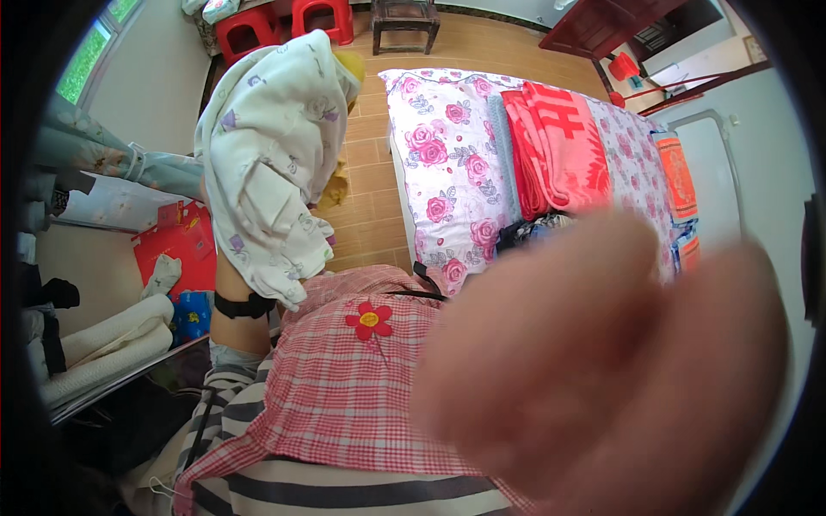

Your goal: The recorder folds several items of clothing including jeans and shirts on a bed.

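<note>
A white baby-type cloth garment with small purple prints drapes over my left forearm, which wears a black strap. The cloth hides my left hand, so its grip does not show. Behind the garment, yellow material peeks out at its right side. My right hand is very close to the camera and badly blurred, filling the lower right; nothing can be made out in it. Between the arms lies my red checked apron with a red flower patch.
A bed with a rose-print sheet stands ahead, bearing a folded red blanket and dark clothing. Red plastic stools and a wooden stool stand beyond. At left are a curtain, a red bag and rolled white textiles.
</note>
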The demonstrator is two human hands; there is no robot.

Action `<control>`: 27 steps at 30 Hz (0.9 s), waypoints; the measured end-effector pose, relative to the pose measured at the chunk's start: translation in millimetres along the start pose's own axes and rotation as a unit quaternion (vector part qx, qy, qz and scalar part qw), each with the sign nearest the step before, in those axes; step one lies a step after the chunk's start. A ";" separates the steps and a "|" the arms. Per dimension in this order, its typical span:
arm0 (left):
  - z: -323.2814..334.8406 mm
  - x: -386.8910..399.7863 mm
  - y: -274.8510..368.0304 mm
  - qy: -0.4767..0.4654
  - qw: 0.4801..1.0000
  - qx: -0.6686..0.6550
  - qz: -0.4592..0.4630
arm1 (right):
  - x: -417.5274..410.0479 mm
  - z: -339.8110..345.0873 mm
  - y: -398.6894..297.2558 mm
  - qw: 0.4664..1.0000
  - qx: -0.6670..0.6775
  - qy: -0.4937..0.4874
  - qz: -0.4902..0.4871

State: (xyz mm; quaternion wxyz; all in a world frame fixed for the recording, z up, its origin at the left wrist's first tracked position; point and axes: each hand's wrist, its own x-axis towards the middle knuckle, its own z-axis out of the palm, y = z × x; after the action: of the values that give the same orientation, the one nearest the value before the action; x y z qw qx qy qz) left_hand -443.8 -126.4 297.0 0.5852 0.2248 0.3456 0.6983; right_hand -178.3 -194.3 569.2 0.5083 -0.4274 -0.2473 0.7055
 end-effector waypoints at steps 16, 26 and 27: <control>-2.8 -31.8 -23.4 -0.053 0.985 -0.013 -0.162 | 235.8 -180.2 182.1 0.897 -0.323 -0.223 -0.202; 65.7 35.5 -81.7 -0.162 0.947 -0.041 -0.274 | 168.6 -268.8 110.1 0.962 0.185 -0.061 -0.191; 75.0 45.1 -92.8 -0.171 0.942 -0.041 -0.286 | 159.4 -274.3 101.2 0.962 0.183 -0.053 -0.198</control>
State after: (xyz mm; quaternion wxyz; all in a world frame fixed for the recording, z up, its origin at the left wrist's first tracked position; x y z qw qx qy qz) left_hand -338.1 -59.0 273.2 0.8193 0.2085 0.2610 0.4660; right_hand -13.9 -106.3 293.3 0.6934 -0.2313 -0.2197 0.6461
